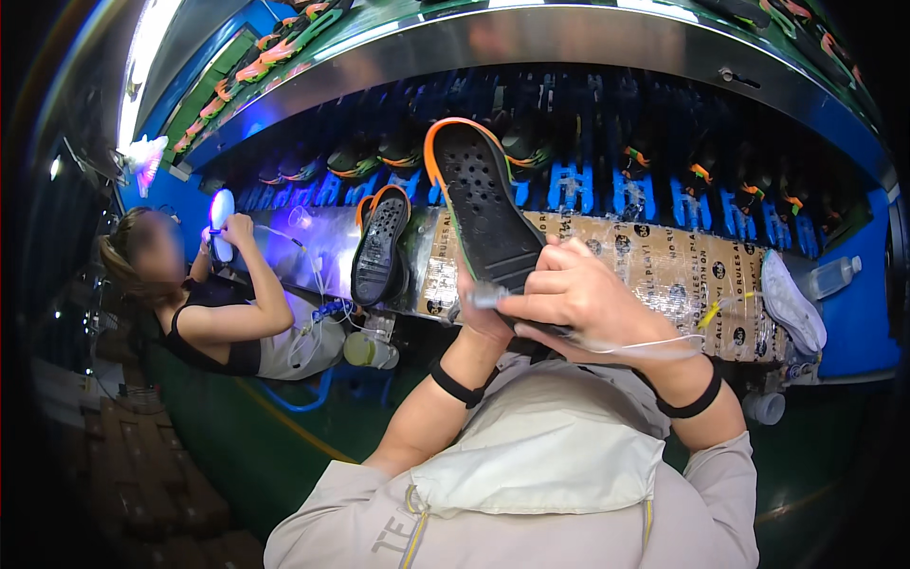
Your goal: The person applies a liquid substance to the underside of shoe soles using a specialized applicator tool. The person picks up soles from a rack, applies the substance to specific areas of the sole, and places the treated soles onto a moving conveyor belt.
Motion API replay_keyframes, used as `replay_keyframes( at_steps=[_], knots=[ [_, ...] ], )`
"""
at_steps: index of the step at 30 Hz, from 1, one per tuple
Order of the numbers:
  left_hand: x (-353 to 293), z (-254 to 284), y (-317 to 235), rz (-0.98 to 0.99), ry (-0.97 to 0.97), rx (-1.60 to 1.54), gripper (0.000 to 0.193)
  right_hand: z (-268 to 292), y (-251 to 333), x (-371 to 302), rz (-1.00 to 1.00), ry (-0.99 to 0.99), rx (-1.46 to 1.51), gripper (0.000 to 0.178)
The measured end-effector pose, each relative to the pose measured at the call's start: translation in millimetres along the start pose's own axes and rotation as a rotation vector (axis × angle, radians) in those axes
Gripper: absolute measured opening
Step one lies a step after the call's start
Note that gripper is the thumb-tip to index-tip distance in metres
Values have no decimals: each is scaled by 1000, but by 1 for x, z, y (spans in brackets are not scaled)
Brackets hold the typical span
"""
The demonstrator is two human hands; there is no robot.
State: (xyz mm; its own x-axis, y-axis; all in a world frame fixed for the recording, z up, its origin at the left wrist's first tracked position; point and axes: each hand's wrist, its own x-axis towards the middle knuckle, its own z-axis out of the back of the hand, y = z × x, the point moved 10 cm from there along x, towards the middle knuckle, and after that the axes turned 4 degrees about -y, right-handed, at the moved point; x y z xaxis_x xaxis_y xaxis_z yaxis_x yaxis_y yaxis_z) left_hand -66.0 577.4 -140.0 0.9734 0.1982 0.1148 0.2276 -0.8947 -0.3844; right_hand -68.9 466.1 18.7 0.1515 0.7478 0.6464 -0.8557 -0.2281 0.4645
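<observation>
A black shoe sole (479,204) with an orange and green rim is in front of me, its inner face up and its wide end, dotted with holes, pointing away. My left hand (485,321) is closed around the near end of the sole from below and the left. Over that same end is my right hand (586,302), its fingers curled. At its fingertips is a small translucent piece (486,295), blurred; a thin white tube (645,349) runs along this hand. What the right fingers grip is not clear. Left of these lies another black sole (381,245) with an orange rim.
The bench is covered with taped cardboard (654,275). Behind it runs a rack with blue holders (572,187) and shoe parts. A white sole (792,303) and a clear bottle (836,276) stand right. At left, a co-worker (232,313) holds a lit white sole (222,223).
</observation>
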Motion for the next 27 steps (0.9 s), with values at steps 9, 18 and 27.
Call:
replay_keyframes(
  at_steps=[9, 18, 27],
  knots=[
    [10, -29, -11, 93, 34, -91, 94, 1, 15, -1, 40, 78, 139, 28],
    [19, -35, -22, 36, 77, -14, 104, 15, -5, -7, -122, -148, -35, 24],
    [21, -51, -30, 108, 201, -78, 117, 18, -6, -9, -157, -18, 75, 32]
  ],
)
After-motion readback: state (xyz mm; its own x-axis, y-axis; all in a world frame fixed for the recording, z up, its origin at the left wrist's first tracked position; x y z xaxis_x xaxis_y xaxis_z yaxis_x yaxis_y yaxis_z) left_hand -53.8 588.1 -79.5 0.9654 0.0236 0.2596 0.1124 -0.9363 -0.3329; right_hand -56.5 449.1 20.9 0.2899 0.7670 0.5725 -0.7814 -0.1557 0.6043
